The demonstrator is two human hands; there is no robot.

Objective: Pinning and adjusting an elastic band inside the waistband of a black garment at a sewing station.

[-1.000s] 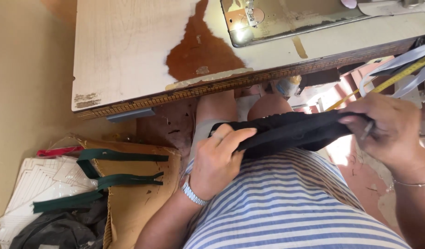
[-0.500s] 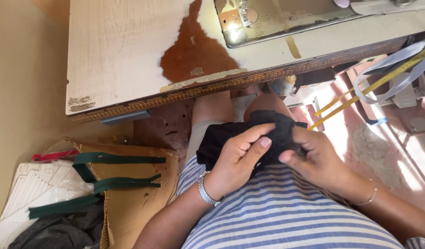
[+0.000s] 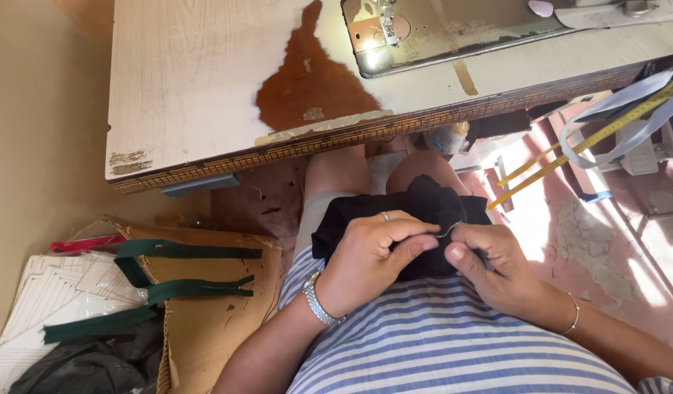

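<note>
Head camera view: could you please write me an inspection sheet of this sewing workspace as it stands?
Surface: worn wooden table with a brown patch of missing veneer; sewing machine base set into it.
Job's things: black fabric bunched on the lap; a thin thread shows between the hands.
Clutter: green strips on cardboard, white sheets, dark bag on the floor.
Grippers: left hand and right hand both pinch at the fabric.
Cables: nothing seen; yellow tape measure and pale straps hang at the right.
Surroundings: beige floor, sunlit reddish floor.
</note>
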